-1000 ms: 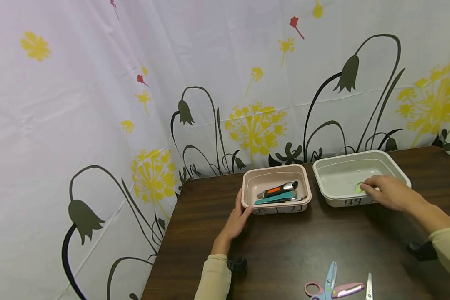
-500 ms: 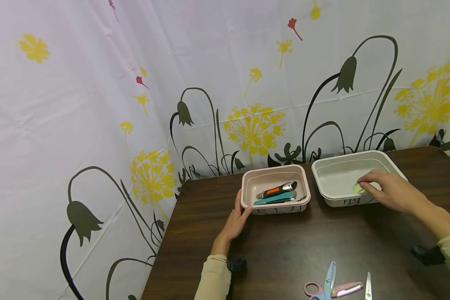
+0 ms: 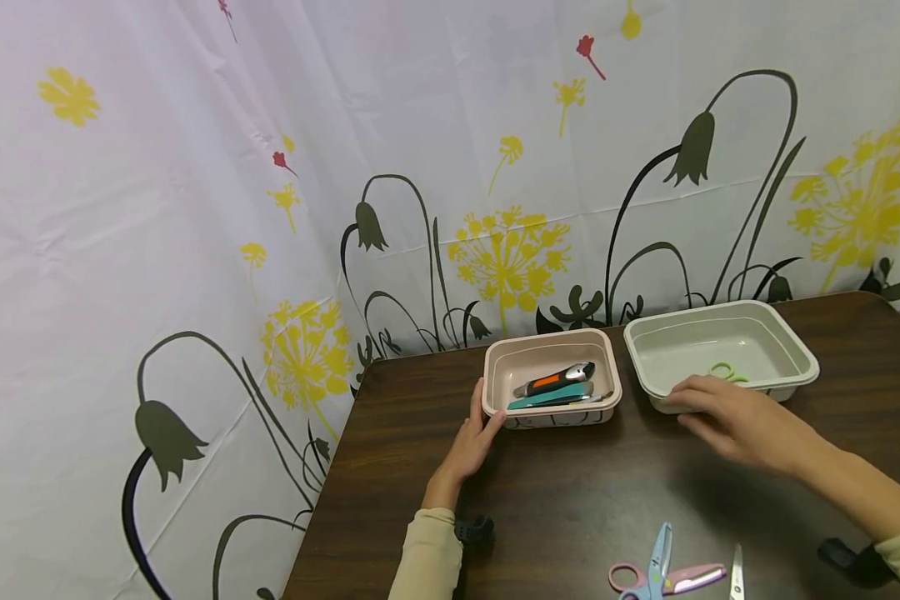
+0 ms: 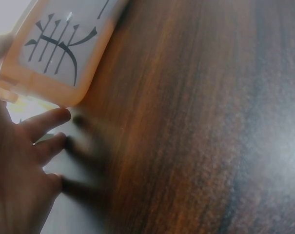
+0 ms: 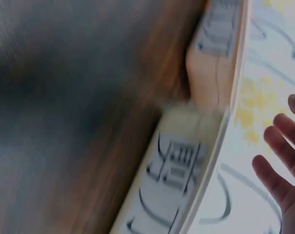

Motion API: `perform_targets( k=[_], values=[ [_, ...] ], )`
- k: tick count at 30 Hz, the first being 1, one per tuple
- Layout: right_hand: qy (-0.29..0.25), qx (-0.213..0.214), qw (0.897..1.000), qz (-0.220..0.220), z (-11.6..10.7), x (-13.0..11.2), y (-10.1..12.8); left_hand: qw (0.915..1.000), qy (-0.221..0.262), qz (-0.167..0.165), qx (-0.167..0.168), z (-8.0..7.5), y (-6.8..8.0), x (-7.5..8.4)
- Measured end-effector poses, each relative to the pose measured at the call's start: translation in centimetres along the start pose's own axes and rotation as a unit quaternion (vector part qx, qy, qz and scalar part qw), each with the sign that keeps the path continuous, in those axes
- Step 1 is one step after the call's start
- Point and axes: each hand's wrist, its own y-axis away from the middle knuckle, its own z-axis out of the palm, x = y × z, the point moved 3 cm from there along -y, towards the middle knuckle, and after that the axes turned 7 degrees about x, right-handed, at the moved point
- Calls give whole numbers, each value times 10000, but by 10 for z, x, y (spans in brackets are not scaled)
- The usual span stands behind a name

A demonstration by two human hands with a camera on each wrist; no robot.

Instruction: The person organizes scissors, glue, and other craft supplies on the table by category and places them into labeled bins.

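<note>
My left hand (image 3: pixel 468 446) rests at the front left corner of a pink bin (image 3: pixel 498 362), its thumb and forefinger straddling the corner. In the left wrist view, the other fingers (image 4: pixel 49 146) of that hand stretch out below the bin. Inside the pink bin lie a black-and-orange utility knife (image 3: pixel 555 380), a teal cutter (image 3: pixel 551 395) and some slim tools. With nothing in it, my right hand (image 3: pixel 750 421) is in front of the pale grey-green bin (image 3: pixel 783 354), fingers relaxed. Light green scissors (image 3: pixel 723 372) lie in this bin, only the handle loops showing.
Near the front of the dark wooden table (image 3: pixel 570 500) lie blue scissors (image 3: pixel 658 562) crossed over pink scissors (image 3: pixel 693 578). A silver blade (image 3: pixel 737 575) is beside them, cut off by the frame edge. A flowered curtain (image 3: pixel 420 125) hangs behind the table.
My right hand has let go of the green scissors inside the grey-green bin and drawn back out toward the front left. The left hand has stayed at the pink bin.
</note>
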Motion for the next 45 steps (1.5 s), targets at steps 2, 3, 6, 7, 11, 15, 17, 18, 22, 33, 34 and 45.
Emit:
perform_targets(
  k=[2,3,6,7,11,15,17,18,22,33,34,45],
  values=[
    [-96,-120,9997,-178,10,-14,3,10000,29,4,-1,0,0,0],
    [-128,-193,9994,-255,16,-21,6,10000,47,-14,-12,0,0,0],
    [-302,-536,9973,-403,35,-42,17,9999,113,-42,-56,1,1,-3],
    [-369,-669,9961,-448,40,-48,21,9999,124,-48,-72,1,1,-3],
    [-540,-1338,9888,-388,58,-66,39,9998,150,-18,-92,2,1,-4],
    [-630,-1810,9807,-394,68,-76,54,9999,138,17,-53,2,0,-1],
    [-778,-1921,9774,-410,71,-79,59,9999,125,16,-50,2,0,-1],
    [-889,-1973,9755,-404,73,-80,61,9999,107,13,-58,2,0,-1],
    [-1248,-2041,9701,-400,78,-81,67,9999,99,24,-86,2,-1,-1],
    [-1421,-1963,9692,-444,83,-85,77,10000,26,15,-75,2,-2,-1],
    [-1467,-1984,9682,-417,83,-86,77,10000,19,-7,-77,1,-2,-1],
    [-1565,-1966,9674,-332,79,-89,72,9999,-2,-81,-87,1,-2,-3]
  ],
)
